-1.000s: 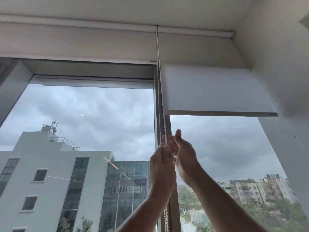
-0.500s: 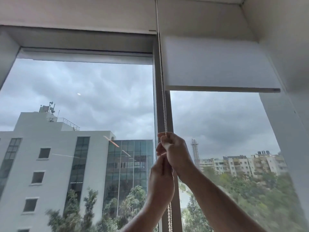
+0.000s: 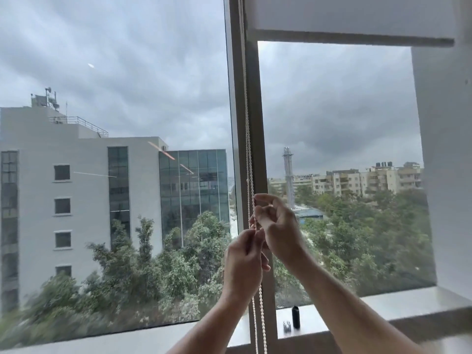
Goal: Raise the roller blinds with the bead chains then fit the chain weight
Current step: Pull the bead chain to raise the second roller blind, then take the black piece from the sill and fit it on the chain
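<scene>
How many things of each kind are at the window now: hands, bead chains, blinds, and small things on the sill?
Hands: 2, left hand and right hand, both gripping the bead chain
Bead chain: 1
Roller blind: 1
Small things on the sill: 2, black cylinder and small metal piece
Total: 6

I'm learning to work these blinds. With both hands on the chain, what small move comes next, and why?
Probably draw the white bead chain down again, hand over hand: the right hand pinches it above the left hand, and the white roller blind's bottom bar still hangs over the right pane's top.
</scene>
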`<state>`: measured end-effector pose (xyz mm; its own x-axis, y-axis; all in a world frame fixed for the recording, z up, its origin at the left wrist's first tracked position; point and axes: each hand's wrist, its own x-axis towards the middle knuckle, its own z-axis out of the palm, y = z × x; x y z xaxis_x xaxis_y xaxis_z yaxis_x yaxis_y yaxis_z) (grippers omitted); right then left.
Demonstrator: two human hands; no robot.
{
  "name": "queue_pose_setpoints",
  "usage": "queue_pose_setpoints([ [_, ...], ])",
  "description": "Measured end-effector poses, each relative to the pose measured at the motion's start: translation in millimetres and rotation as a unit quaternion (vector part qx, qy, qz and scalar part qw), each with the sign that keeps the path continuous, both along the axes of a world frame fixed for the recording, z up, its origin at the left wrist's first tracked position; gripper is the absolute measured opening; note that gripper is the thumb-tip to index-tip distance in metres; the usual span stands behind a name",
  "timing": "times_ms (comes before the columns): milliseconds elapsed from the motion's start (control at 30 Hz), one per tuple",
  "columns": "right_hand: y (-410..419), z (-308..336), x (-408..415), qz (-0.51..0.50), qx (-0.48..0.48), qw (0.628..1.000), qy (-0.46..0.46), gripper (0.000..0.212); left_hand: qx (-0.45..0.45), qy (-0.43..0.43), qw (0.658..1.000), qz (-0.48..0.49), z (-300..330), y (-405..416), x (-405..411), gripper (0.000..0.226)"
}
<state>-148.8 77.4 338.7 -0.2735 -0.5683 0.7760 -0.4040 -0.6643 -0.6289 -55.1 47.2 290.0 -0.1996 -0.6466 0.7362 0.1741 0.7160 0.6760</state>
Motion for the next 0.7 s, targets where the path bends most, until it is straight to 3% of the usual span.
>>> queue_pose_setpoints([
  [133, -10.4, -41.6, -2.7, -0.016, 0.034, 0.999, 0.017, 0.020, 0.045, 0.005, 0.999, -0.023, -42.8, -14.7, -2.4, 0.025],
  [700, -25.0, -189.4, -52.5, -0.041, 0.112, 0.991, -0.065, 0.014, 0.160, -0.031, 0.985, -0.051, -185.2, -28.8, -20.1, 0.012],
])
